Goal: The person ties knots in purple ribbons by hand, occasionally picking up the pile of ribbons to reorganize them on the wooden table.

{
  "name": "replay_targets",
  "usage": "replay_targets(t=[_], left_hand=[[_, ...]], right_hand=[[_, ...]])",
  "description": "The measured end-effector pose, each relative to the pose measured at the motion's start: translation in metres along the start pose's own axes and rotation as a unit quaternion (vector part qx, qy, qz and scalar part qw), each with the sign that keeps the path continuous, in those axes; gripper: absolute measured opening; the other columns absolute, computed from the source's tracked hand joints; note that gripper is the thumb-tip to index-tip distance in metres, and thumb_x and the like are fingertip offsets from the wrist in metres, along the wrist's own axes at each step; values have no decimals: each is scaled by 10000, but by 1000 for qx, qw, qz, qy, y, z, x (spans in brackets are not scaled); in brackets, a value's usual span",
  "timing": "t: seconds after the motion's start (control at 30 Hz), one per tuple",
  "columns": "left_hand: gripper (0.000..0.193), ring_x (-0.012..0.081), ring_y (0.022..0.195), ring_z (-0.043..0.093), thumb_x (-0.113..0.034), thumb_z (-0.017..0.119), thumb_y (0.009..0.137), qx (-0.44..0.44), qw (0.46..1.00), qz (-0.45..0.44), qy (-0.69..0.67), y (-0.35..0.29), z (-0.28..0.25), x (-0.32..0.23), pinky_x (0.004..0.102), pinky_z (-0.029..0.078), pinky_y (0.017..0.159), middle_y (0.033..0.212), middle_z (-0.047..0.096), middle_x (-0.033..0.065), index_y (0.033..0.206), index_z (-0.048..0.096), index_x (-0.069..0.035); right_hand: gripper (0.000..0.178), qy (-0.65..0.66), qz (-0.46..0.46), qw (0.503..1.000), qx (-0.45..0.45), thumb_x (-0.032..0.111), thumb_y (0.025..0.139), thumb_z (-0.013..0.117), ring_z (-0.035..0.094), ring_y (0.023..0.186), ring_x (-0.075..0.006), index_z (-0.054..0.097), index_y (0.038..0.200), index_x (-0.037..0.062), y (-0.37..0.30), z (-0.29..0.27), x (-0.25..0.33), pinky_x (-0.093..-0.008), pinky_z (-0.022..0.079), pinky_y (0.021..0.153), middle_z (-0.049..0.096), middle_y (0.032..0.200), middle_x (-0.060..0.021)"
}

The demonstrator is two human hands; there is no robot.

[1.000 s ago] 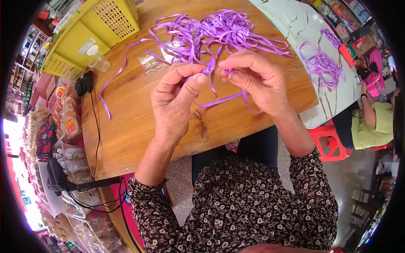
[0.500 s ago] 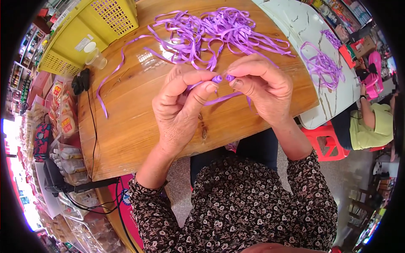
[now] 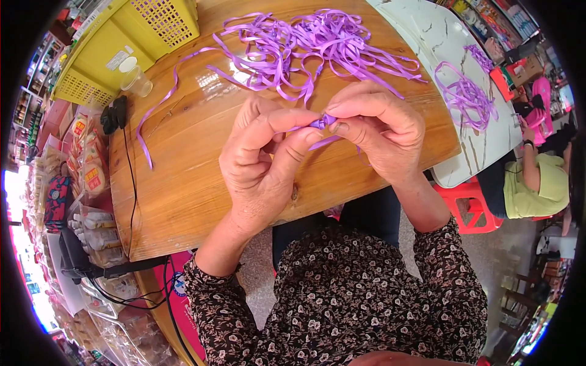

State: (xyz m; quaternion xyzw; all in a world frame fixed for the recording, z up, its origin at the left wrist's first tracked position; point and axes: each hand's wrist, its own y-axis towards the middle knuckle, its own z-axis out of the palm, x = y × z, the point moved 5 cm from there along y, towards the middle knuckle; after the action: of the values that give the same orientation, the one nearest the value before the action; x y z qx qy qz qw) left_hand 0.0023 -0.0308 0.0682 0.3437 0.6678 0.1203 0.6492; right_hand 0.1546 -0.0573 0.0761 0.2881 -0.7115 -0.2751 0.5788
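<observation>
My left hand point(image 3: 261, 161) and my right hand point(image 3: 386, 134) meet above the wooden table point(image 3: 201, 177), fingertips nearly touching. Each pinches one end of a purple lanyard's small plastic clasp point(image 3: 322, 122). The two clasp ends sit together between my fingertips; whether they are locked cannot be made out. Flat purple ribbon from this lanyard runs behind and below my fingers, partly hidden by them. Beyond my hands lies a tangled heap of purple lanyards point(image 3: 342, 46), and one loose strand trails toward the left side of the table.
A yellow crate point(image 3: 122, 52) and a clear plastic cup point(image 3: 137, 84) stand at the far left, near a black device with a cable point(image 3: 115, 116). On the right, a white marbled table point(image 3: 452, 155) carries more purple lanyards point(image 3: 467, 97). A person point(image 3: 537, 186) sits beyond it, near a red stool point(image 3: 467, 207).
My hands have come closer, bringing the two separated purple clasp ends together. The heap of lanyards lies as before.
</observation>
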Motion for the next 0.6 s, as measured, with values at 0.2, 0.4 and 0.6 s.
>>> replay_targets(t=[0.2,0.4,0.6], left_hand=[[162,75,633,394,-5,700,721,-35,999,38,-6,2,-2,2,194,312,540,700,488,-20,876,671,-44],[171,98,584,402,-8,712,704,-26,996,73,34,3,-1,-3,200,322,524,648,496,-9,868,676,-41],[196,106,581,444,0,728,676,-15,993,95,74,3,0,-9,211,344,510,635,514,8,860,676,-43]], right_hand=[[189,-27,-17,999,7,-101,725,639,585,785,-167,610,898,-30,-1,-1,2,-231,482,632,592,877,-129],[173,-46,-48,998,21,-92,712,652,594,750,-189,611,872,-40,3,-2,4,-262,487,628,604,830,-131],[169,-68,-40,997,22,-65,694,677,595,711,-184,626,850,-29,3,-3,8,-263,476,613,623,810,-119]])
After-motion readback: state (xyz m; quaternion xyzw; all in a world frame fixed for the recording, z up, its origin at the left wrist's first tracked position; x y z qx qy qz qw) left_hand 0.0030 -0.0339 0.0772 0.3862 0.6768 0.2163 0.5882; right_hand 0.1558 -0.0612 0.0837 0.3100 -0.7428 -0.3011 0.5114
